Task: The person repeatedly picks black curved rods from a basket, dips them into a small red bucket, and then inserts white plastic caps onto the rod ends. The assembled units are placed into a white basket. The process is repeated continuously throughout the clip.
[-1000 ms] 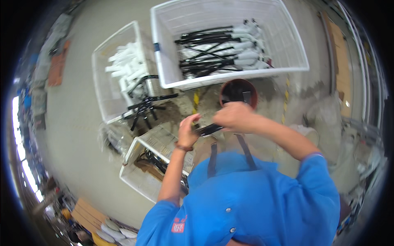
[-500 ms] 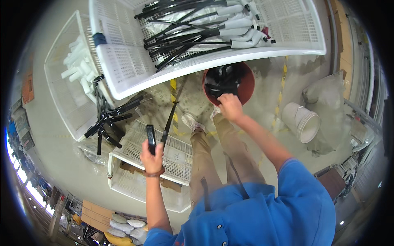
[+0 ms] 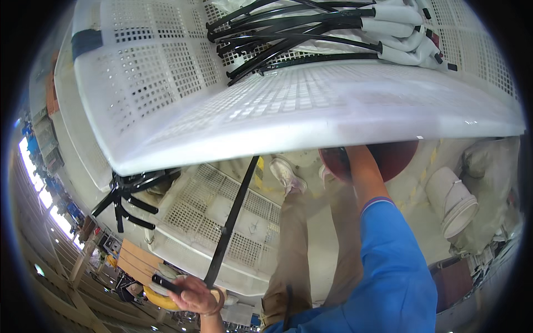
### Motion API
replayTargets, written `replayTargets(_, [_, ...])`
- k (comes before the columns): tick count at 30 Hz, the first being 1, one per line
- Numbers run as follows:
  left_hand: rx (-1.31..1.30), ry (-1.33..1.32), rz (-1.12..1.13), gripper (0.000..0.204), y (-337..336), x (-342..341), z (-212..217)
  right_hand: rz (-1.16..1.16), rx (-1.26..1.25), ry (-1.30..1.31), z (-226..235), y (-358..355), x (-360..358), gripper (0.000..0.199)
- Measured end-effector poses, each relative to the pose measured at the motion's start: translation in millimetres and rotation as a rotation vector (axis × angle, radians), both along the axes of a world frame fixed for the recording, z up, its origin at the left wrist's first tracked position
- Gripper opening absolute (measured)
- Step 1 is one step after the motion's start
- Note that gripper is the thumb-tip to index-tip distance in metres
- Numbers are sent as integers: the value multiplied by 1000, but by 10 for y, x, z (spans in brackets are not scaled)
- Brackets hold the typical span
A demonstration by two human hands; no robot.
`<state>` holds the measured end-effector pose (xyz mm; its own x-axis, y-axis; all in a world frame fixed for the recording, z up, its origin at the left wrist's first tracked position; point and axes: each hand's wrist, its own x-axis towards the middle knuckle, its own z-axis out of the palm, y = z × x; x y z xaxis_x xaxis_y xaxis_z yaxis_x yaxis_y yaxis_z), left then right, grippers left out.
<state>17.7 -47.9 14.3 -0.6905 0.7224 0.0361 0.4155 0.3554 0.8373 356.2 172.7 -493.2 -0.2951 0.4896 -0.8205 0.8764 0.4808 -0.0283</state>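
Note:
My left hand (image 3: 194, 297) is closed around a long black tube (image 3: 225, 238), which slants up to the white basket's rim. A short black end piece (image 3: 166, 284) sticks out past the fingers on the other side; whether it belongs to the same tube, I cannot tell. My right forearm (image 3: 365, 172) reaches down into a red bucket (image 3: 336, 166) under the basket's edge. That hand is out of sight, and the basket and my arm hide most of what the bucket holds. Above is the white perforated basket (image 3: 144, 100), holding several black rods (image 3: 300, 39) with white-wrapped ends.
Black parts (image 3: 125, 202) hang in a cluster at the left. A low white crate (image 3: 250, 252) stands on the floor by my legs. On the right are a white bucket (image 3: 449, 200) and a clear plastic bag (image 3: 494, 194). Yellow-black tape marks the floor.
My right hand has gone deeper into the red bucket, out of view. My left hand with the black tube has come lower and nearer my body. The basket now fills more of the view.

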Motion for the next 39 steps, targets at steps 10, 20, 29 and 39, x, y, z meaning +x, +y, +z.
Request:
replayTargets(10, [-178,186,-96,21,276,274,-35,-337,84,200,2910,287,573,48])
replayTargets(20, [-285,91,-559,30,879,735,1268,-663,276,940,6010,-114,1577,48])
replayTargets(29, [-105,-71,-771,24,1159,725,3241,-400,673,1232,7552,-86,813,45])
replayTargets(39, [-68,101,-928,31,1131,831,3728,-165,647,1439,7994,60,602,41])
